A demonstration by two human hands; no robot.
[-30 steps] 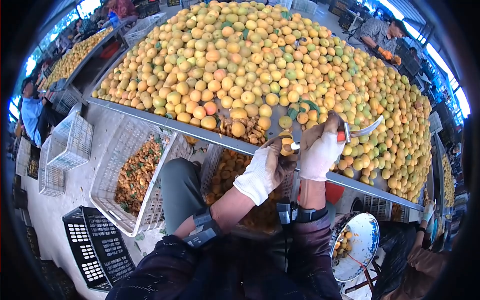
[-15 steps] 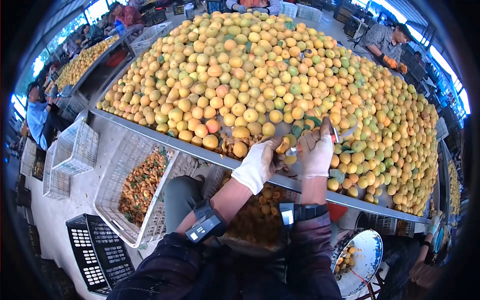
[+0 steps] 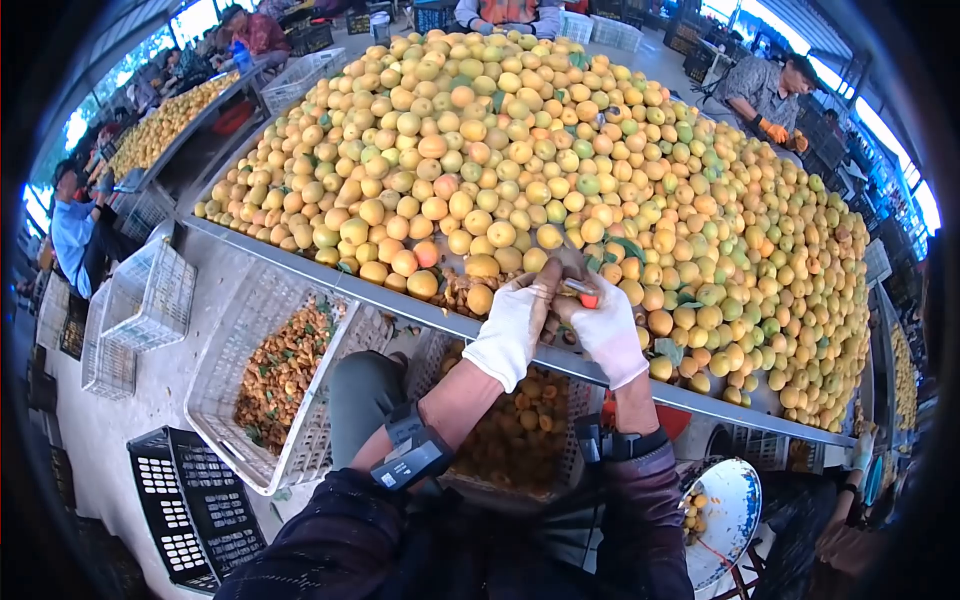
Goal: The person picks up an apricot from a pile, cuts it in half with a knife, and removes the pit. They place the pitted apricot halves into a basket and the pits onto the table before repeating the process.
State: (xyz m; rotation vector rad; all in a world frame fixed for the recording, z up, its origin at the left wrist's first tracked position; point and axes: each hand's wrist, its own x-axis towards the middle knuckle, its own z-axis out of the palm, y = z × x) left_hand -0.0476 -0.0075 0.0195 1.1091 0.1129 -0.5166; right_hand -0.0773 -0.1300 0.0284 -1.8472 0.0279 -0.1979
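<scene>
A large heap of yellow-orange fruit (image 3: 480, 150) covers the metal-edged table (image 3: 400, 303). At its near edge my left hand (image 3: 517, 325), in a white glove with bare fingertips, is closed; its fingers meet those of my right hand, and what they hold is hidden. My right hand (image 3: 603, 325), gloved alike, is wrapped round a small knife (image 3: 585, 294) with a red part on its handle. Torn fruit pieces (image 3: 462, 290) lie just left of my left hand, and green leaves (image 3: 625, 250) sit beyond my right hand.
Below the table, a white crate (image 3: 225, 400) holds small orange pieces and another crate (image 3: 510, 430) holds fruit. A black crate (image 3: 195, 510) stands lower left, a white basin (image 3: 730, 510) lower right. Co-workers (image 3: 760, 95) are at the far right, far side and left.
My right hand has moved left and turned inward with the knife, up against my left hand. The fruit seen between the hands before is now hidden.
</scene>
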